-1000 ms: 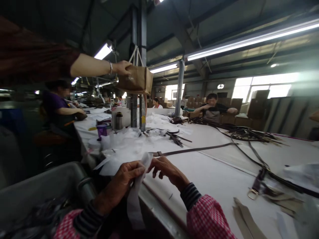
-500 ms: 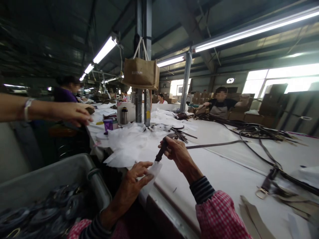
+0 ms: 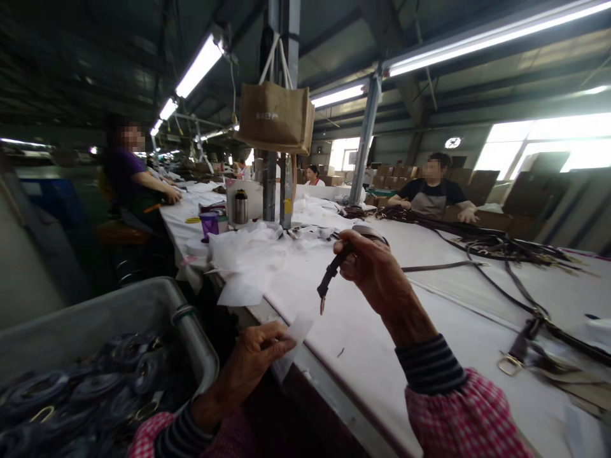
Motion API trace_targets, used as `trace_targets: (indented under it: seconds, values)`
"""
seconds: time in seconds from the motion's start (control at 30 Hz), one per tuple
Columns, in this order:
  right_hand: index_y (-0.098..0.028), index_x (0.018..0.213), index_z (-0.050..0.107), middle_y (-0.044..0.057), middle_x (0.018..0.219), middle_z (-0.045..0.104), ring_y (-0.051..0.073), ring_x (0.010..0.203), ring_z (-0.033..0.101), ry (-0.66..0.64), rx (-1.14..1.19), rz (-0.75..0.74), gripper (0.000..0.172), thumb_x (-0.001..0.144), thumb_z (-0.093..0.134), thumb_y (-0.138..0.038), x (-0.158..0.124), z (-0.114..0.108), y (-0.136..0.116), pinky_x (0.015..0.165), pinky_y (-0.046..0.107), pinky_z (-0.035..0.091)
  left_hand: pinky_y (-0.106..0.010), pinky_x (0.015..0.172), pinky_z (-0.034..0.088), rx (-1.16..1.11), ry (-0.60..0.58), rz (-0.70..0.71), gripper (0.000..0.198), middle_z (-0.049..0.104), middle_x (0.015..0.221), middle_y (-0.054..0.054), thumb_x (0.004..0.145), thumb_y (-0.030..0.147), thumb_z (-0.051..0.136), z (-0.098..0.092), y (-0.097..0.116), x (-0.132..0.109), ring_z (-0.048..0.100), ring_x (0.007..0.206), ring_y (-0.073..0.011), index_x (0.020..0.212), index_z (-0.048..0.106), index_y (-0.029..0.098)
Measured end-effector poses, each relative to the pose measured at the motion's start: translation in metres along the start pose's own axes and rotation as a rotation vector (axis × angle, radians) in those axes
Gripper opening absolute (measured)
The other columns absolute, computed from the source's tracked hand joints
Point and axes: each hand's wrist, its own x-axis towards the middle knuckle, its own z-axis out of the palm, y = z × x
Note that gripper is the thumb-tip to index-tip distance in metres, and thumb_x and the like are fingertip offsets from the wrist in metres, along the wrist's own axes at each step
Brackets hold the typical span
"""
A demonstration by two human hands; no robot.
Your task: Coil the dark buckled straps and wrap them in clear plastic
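My right hand [image 3: 375,273] is closed around a dark leather strap [image 3: 333,272], raised above the white table [image 3: 363,369]. One end of the strap hangs down to the left with a small metal piece at its tip. Part of it shows as a loop over my fingers; my hand hides the rest. Lower down, at the table's front edge, my left hand [image 3: 260,350] pinches a thin white sheet of wrapping paper [image 3: 296,334]. Paper and strap are apart.
A grey bin [image 3: 200,337] with several coiled straps [image 3: 119,381] stands at the lower left. White sheets [image 3: 248,261] lie near a steel post [image 3: 286,191]. Dark straps [image 3: 496,245] with buckles spread over the right side. Co-workers stand at the left [image 3: 124,165] and across the table [image 3: 432,191].
My right hand has moved up and right with the strap, away from the paper. My left hand stays low with the paper. A co-worker's outstretched arm at the left has left the view.
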Motion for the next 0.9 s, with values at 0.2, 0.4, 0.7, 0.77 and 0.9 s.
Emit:
trace_targets:
  seconds: [0.2, 0.4, 0.7, 0.77, 0.9]
  values:
    - [-0.014, 0.076, 0.068, 0.005, 0.065, 0.067, 0.008, 0.048, 0.045, 0.041, -0.042, 0.078, 0.038, 0.077, 0.079, -0.050, 0.000, 0.001, 0.007, 0.040, 0.018, 0.029, -0.026, 0.073, 0.040, -0.057, -0.082, -0.026, 0.022, 0.065, 0.074, 0.001, 0.088, 0.035, 0.069, 0.002, -0.005, 0.001, 0.055, 0.075, -0.0163, 0.077, 0.073, 0.017]
    - [-0.013, 0.082, 0.072, 0.005, 0.071, 0.068, 0.010, 0.055, 0.052, 0.026, -0.076, 0.023, 0.030, 0.085, 0.069, -0.043, -0.005, 0.007, 0.001, 0.043, 0.018, 0.034, -0.026, 0.077, 0.042, -0.065, -0.116, 0.036, 0.020, 0.070, 0.079, -0.001, 0.089, 0.034, 0.072, 0.006, 0.002, 0.000, 0.058, 0.078, -0.0174, 0.077, 0.079, 0.019]
    - [-0.013, 0.080, 0.071, 0.004, 0.069, 0.068, 0.009, 0.049, 0.052, 0.056, -0.074, -0.037, 0.029, 0.084, 0.072, -0.042, -0.010, 0.017, -0.010, 0.040, 0.018, 0.035, -0.025, 0.073, 0.042, -0.051, -0.066, 0.049, 0.020, 0.069, 0.076, 0.000, 0.087, 0.036, 0.075, 0.012, 0.001, 0.002, 0.057, 0.074, -0.0166, 0.075, 0.079, 0.019]
    - [-0.013, 0.080, 0.071, 0.004, 0.068, 0.068, 0.009, 0.048, 0.052, 0.055, -0.077, -0.040, 0.030, 0.083, 0.074, -0.042, -0.011, 0.018, -0.010, 0.040, 0.018, 0.036, -0.025, 0.074, 0.043, -0.046, -0.054, 0.053, 0.020, 0.070, 0.077, 0.000, 0.087, 0.036, 0.075, 0.014, 0.002, 0.002, 0.059, 0.075, -0.0169, 0.076, 0.079, 0.020]
    - [-0.012, 0.080, 0.072, 0.004, 0.068, 0.068, 0.009, 0.048, 0.052, 0.060, -0.082, -0.051, 0.031, 0.085, 0.071, -0.042, -0.012, 0.021, -0.009, 0.041, 0.018, 0.037, -0.024, 0.073, 0.042, -0.049, 0.005, 0.026, 0.018, 0.071, 0.077, 0.001, 0.086, 0.037, 0.074, 0.017, 0.005, 0.003, 0.060, 0.075, -0.0171, 0.078, 0.079, 0.021]
